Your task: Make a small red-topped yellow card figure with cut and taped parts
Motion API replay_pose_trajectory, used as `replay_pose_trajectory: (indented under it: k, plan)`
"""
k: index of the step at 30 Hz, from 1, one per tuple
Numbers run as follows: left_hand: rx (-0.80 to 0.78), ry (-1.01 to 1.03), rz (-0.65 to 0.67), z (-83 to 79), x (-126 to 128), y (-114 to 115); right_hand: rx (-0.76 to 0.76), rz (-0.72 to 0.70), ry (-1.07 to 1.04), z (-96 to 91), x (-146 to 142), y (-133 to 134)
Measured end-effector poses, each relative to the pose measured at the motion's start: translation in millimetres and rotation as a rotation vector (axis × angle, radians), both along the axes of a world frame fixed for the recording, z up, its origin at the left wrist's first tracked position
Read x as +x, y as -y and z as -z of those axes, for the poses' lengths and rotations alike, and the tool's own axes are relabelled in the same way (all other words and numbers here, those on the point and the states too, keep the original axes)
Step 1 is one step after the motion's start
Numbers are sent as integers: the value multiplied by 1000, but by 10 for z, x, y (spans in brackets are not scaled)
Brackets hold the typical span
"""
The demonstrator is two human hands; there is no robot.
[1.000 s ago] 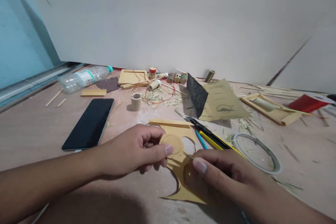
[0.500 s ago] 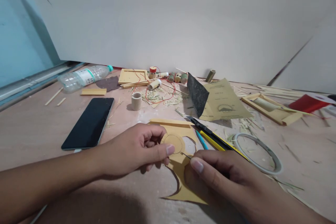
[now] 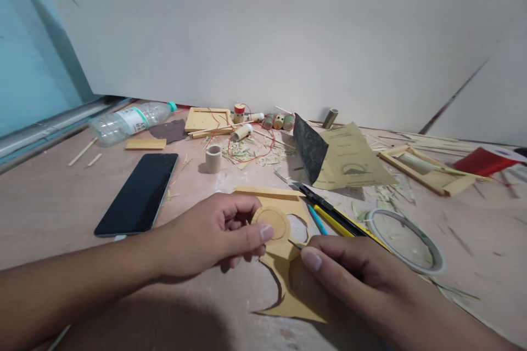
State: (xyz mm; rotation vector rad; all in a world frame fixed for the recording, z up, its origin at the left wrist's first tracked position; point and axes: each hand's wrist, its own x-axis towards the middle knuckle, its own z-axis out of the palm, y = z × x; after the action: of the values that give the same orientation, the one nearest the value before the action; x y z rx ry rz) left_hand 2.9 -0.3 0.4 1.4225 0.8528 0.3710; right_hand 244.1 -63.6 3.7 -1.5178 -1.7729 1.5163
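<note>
My left hand (image 3: 218, 236) is closed, pinching a round disc of yellow-brown card (image 3: 276, 223) between thumb and fingertips; a circle is drawn on its face. Between the thumb and forefinger of my right hand (image 3: 349, 279) is a thin, dark, pointed tool (image 3: 295, 244). Only its tip shows, just right of the disc's lower edge and apart from it; the rest is hidden in my grip. Beneath both hands lies a cut-out sheet of the same card (image 3: 284, 301), with curved pieces gone from its sides.
A yellow-and-black utility knife (image 3: 329, 214), a blue pen-like stick (image 3: 317, 220) and a tape roll (image 3: 437, 258) lie at the right. Sandpaper (image 3: 349, 159) stands folded behind. To the left are a phone (image 3: 138, 194), a bamboo ring (image 3: 213, 160) and a plastic bottle (image 3: 132, 120).
The pointed tool's tip has drawn back slightly to the right, away from the card disc. My left hand keeps its hold almost unmoved.
</note>
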Motion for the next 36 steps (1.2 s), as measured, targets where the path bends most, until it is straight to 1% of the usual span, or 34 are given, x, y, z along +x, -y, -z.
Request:
replay_pose_trajectory:
  k: [4, 6, 7, 11, 21, 27, 36]
  plan:
    - [23, 27, -50, 11, 2, -1, 52, 82, -2, -12, -12, 42]
    - [10, 36, -53, 17, 0, -2, 70, 129, -2, -16, -24, 54]
    - [3, 37, -44, 18, -3, -1, 64, 129, -11, -13, -28, 53]
    - [1, 28, -1, 9, -14, 3, 25, 65, -53, 17, -18, 21]
    - [-20, -5, 22, -27, 0, 11, 52, -20, -10, 59, 1, 5]
    - [-21, -19, 42, -35, -2, 10, 28, -35, -12, 31, -14, -6]
    - [-27, -7, 42, -23, -15, 10, 43, -55, 10, 47, -8, 14]
